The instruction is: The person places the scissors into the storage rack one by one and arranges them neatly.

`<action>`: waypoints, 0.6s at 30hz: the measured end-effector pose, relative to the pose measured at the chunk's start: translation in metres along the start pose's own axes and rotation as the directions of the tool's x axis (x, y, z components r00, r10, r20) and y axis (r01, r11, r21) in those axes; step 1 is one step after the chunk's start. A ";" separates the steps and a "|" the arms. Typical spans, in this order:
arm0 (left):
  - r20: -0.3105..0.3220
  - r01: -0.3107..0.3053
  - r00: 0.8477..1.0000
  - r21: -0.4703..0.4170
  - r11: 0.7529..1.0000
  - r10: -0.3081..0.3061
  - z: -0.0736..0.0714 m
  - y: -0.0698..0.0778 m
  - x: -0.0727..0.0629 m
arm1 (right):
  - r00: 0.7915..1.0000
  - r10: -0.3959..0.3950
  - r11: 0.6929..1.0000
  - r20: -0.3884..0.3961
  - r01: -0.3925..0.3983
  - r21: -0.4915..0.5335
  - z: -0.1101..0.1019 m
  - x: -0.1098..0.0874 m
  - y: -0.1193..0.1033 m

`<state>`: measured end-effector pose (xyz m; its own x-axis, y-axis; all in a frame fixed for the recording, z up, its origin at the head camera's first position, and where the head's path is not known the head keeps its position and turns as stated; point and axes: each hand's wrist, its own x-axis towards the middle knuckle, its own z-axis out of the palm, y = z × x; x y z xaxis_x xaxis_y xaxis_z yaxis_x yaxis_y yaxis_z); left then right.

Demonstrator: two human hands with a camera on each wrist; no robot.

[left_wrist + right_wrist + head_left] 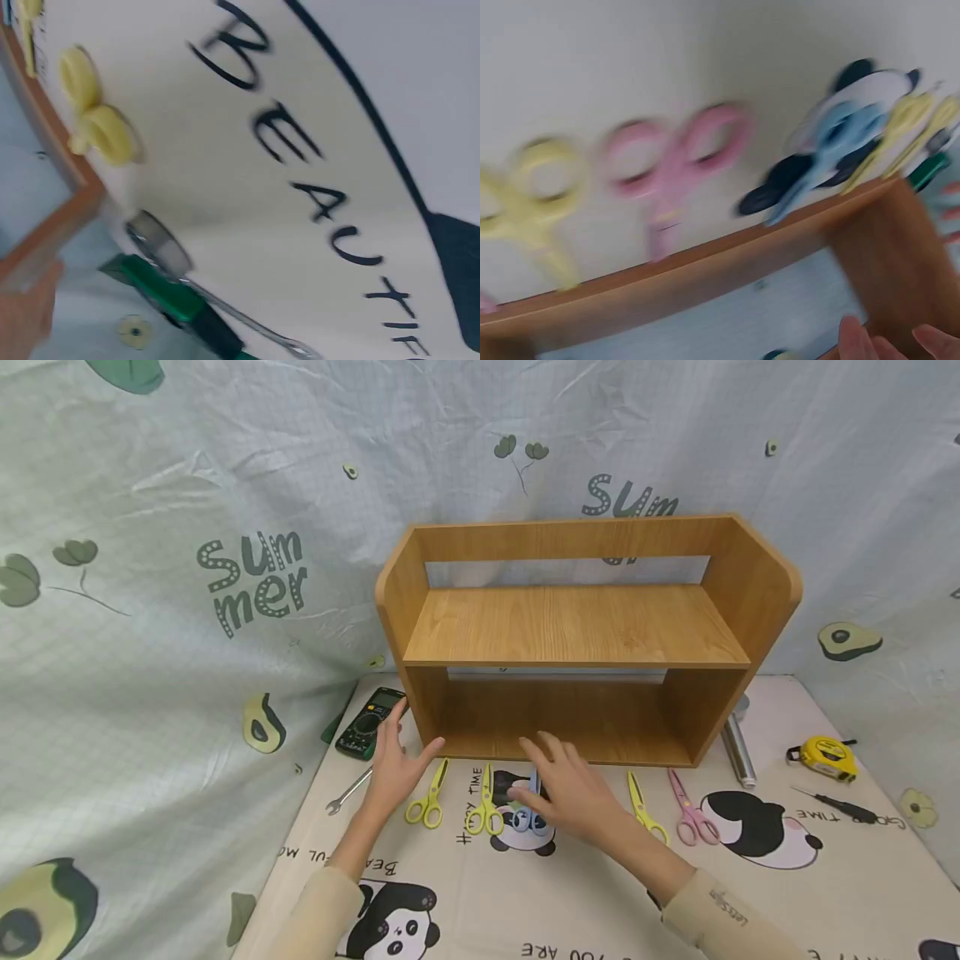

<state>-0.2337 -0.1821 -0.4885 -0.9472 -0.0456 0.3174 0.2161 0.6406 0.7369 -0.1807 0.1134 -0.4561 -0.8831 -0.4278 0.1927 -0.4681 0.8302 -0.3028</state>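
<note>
Both grips are wide, fingers spread, holding nothing. The right hand (572, 789) is nearer the blue scissors (821, 159), its thumb passing across them in the head view; contact I cannot tell. They lie on the worktop (465, 893), long axis running away from the person, blades toward the wooden shelf (577, 627). The left hand (396, 772) is farther off, between the multimeter (369, 727) and the leftmost yellow scissors (432, 795).

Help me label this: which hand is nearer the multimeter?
Left. The left hand is beside the multimeter; the right hand is farther right, by the blue scissors.
</note>
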 end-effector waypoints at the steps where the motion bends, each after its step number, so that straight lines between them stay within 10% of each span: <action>1: 0.034 0.026 0.999 -0.028 0.999 -0.025 0.000 -0.004 0.003 | 1.000 -0.009 1.000 0.019 0.009 0.023 0.003 0.002 -0.007; 7: 0.173 0.136 0.978 -0.116 0.984 -0.115 0.003 -0.022 0.020 | 0.988 -0.058 0.993 0.143 0.043 0.107 0.023 0.018 -0.052; 18: 0.277 0.222 0.937 0.002 0.975 -0.214 0.009 -0.037 0.035 | 0.954 -0.111 0.994 0.278 0.100 0.053 0.065 0.049 -0.105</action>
<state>-0.2768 -0.2005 -0.5099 -0.9991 0.0327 -0.0262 -0.0005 0.6161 0.7877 -0.1766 -0.0176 -0.4755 -0.7993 -0.5994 -0.0420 -0.5550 0.7633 -0.3307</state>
